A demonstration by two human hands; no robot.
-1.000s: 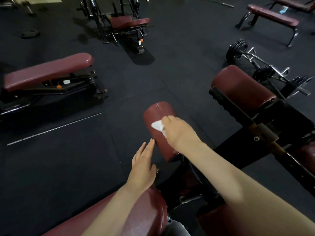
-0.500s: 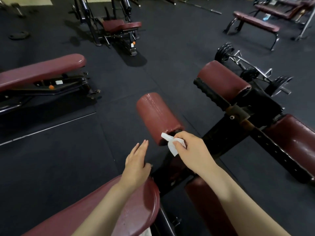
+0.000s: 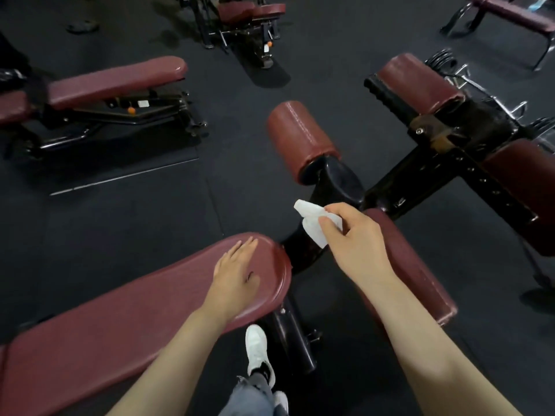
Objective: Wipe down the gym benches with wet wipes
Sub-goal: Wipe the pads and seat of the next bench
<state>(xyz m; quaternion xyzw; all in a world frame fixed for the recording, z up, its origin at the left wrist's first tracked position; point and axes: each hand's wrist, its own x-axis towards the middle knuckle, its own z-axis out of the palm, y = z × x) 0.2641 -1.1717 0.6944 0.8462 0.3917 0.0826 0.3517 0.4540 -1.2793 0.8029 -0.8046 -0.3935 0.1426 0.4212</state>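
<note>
A maroon padded bench (image 3: 126,313) runs from the lower left toward the centre. My left hand (image 3: 235,274) lies flat on its rounded far end, fingers straight. My right hand (image 3: 354,238) pinches a crumpled white wet wipe (image 3: 312,223) in the air, above the black frame and a lower maroon roller pad (image 3: 420,274). Beyond the wipe sits a maroon roller pad (image 3: 300,139) with a shiny surface. Another roller pad (image 3: 417,82) lies further right on the same black frame (image 3: 450,145).
A second maroon bench (image 3: 117,82) stands at the left on the black rubber floor (image 3: 120,223). More benches are at the top centre (image 3: 249,10) and top right (image 3: 516,10). Barbell plates (image 3: 441,61) lie at the right. My white shoe (image 3: 256,349) is below the bench end.
My right hand has pulled the wipe back off the roller pad toward me and now holds it in the air. The view has tilted down; my left hand stays on the bench end.
</note>
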